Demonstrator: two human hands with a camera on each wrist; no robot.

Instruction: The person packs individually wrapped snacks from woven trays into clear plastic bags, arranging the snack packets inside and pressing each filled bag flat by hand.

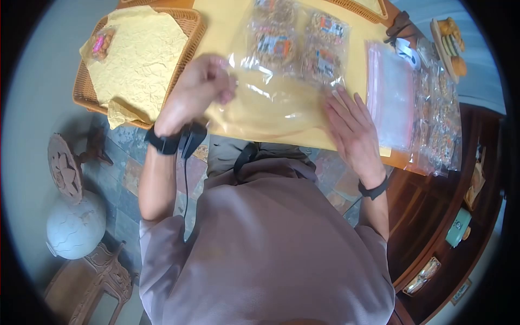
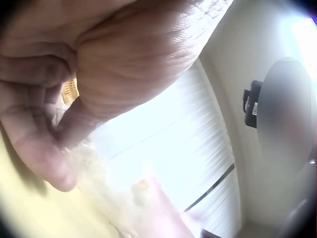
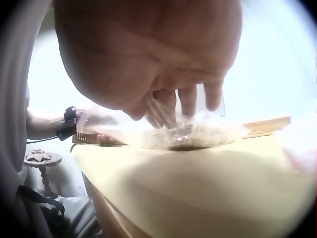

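A large clear plastic bag point(image 1: 271, 105) lies flat on the yellow-covered table, its loose end toward the body. Inside its far part are several small labelled packs point(image 1: 273, 46) of a light, lumpy snack. My left hand point(image 1: 197, 89) is at the bag's left edge, fingers curled, thumb and forefinger pinching the film; the left wrist view shows the thumb meeting the forefinger point(image 2: 49, 168) beside the clear plastic. On the right edge, my right hand point(image 1: 349, 127) rests with its fingers extended. From the right wrist, its fingertips point(image 3: 187, 106) reach down over the bag.
Left of the bag stands a wicker tray point(image 1: 195, 35) lined with crumpled yellow paper, holding one small pack point(image 1: 101, 44). To the right lie a stack of flat clear bags point(image 1: 389, 100), filled packs point(image 1: 441, 119) and a white-and-blue object point(image 1: 407, 53). Another wicker tray point(image 1: 360, 10) is at the far edge.
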